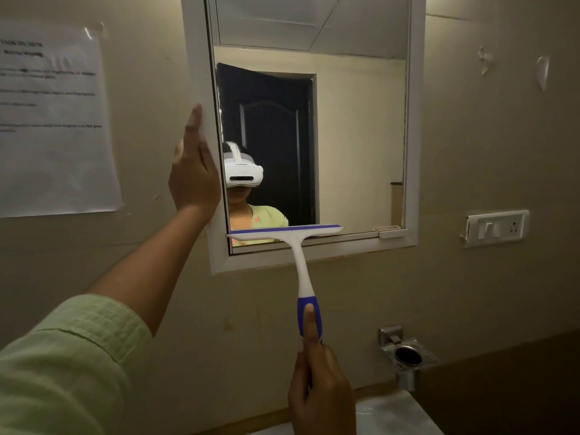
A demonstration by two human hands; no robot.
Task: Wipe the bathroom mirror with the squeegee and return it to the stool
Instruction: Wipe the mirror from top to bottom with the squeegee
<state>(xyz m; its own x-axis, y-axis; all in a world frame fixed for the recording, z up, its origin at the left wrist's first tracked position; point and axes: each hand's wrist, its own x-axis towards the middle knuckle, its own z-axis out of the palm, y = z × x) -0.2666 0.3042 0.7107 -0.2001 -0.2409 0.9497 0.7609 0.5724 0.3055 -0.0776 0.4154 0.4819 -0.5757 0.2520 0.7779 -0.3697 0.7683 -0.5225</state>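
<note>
Head view. Dim bathroom, beige painted wall (470,152). A rectangular white-framed wall mirror (345,136) hangs at centre; its glass reflects a dark panelled door and a person in a white headset and pale green top. A white printed paper sheet (53,120) is taped to the wall left of the mirror; its text is too blurred to read. A white switch plate (496,228) sits on the wall to the right, and a chrome wall-mounted holder (408,356) lower down.

The left hand (194,174), on a bare forearm out of a pale green sleeve (69,365), lies flat and open against the mirror's left frame edge, fingers extended upward, gripping nothing.

The right hand (320,387) is closed around the blue grip of a white-and-blue plastic squeegee (298,265), one digit laid along the handle. The blade lies almost level across the glass near the mirror's bottom edge, left half.
</note>
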